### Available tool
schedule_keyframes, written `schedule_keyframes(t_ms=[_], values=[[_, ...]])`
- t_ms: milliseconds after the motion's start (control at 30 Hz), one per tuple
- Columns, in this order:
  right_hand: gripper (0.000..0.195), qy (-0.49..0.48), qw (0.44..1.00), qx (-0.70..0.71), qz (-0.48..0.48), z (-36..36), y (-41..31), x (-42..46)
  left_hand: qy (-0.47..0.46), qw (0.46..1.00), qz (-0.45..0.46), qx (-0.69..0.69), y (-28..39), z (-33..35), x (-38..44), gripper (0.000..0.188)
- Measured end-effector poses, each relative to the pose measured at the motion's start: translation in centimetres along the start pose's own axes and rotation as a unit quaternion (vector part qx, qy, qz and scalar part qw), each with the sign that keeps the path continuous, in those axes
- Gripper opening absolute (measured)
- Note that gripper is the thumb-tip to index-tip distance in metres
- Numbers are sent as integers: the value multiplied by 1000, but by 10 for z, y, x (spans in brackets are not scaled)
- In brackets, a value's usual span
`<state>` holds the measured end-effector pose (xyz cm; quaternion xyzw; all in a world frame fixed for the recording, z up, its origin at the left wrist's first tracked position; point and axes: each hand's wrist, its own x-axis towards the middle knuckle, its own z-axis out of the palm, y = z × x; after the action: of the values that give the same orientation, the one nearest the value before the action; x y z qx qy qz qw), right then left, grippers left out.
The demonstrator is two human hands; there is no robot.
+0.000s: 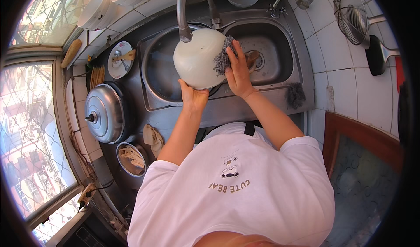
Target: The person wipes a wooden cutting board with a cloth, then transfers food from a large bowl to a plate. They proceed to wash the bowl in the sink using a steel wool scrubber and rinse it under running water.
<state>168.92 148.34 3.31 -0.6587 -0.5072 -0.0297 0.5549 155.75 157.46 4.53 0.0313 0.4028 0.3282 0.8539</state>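
Observation:
My left hand (194, 96) grips the near rim of a large cream-white bowl (197, 58), whose rounded outer side faces up. With my right hand (239, 69) I press a grey mesh scouring pad (225, 55) against the bowl's right side. The bowl is held beneath the spout of a metal faucet (185, 33), over the left basin (160, 63) of a stainless steel double sink. A large round metal vessel, partly hidden by the bowl, sits in that basin. In the right basin (277, 50), a brown object (252, 58) lies by the drain.
A second dark scouring pad (295, 95) rests on the sink's right front edge. Left of the sink stand a lidded metal pot (105, 113), a plate (120, 60) with utensils, a metal bowl (133, 158) and a cloth (153, 138). Stacked bowls (97, 12) line the ledge; strainers (351, 15) hang right.

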Motion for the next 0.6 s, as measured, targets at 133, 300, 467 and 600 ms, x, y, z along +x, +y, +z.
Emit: schedule_keyframes(t_ms=[133, 300, 467, 600], values=[[51, 4, 985, 123, 123, -5, 59, 24, 3, 1000, -25, -3, 0, -13, -2, 51], [51, -26, 989, 83, 122, -8, 48, 24, 10, 1000, -27, -4, 0, -12, 3, 49], [56, -71, 994, -87, -3, 14, -28, -1, -1, 1000, 2, -16, 2, -2, 6, 56], [46, -150, 967, -183, -98, 43, -56, -16, -111, 991, -47, -60, -1, -23, 21, 50]])
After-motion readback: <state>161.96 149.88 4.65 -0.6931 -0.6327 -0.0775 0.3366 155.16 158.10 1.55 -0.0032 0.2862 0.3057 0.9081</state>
